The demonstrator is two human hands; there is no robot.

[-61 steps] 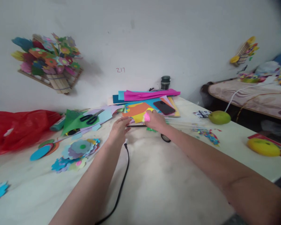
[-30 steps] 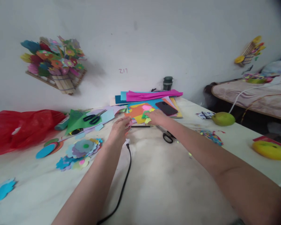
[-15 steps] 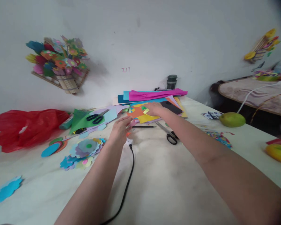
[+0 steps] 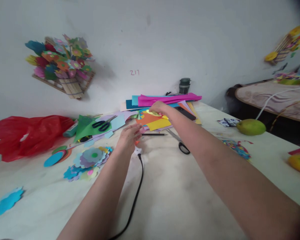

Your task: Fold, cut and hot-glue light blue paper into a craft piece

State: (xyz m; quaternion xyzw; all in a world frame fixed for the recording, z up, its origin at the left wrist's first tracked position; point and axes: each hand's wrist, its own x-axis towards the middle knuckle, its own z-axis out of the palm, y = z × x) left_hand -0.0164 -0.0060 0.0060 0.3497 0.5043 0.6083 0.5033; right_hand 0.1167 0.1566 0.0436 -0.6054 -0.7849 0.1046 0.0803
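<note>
The small paper scrap (image 4: 153,113) at your right hand is pale yellow-green, bright and narrow where it shows, with much of it covered by your fingers. It is at the back of the table, over the pile of coloured paper. Your right hand (image 4: 159,107) bends down over it from above; the fingertips are hidden, so I cannot tell whether they are clamped on the scrap or just resting against it. Beneath lie a flat, plain orange sheet (image 4: 145,117) with an uneven outline and a smooth, strong yellow sheet (image 4: 158,125) nearer you.

Your left hand (image 4: 130,135) is lower and to the left, its fingers curled. Just below them is a white corded device (image 4: 138,151) with a bit of orange above it; I cannot tell whether you grip it. Its black cord (image 4: 140,191) curves across the table towards you.

A dark pencil (image 4: 153,134) lies beside your left fingertips, pointing right. Farther right, black-handled scissors (image 4: 184,148) lie partly behind your right forearm, and a dark phone (image 4: 186,113) rests on the paper beyond. Folded magenta paper (image 4: 170,99) lies behind your right hand, near the wall.
</note>
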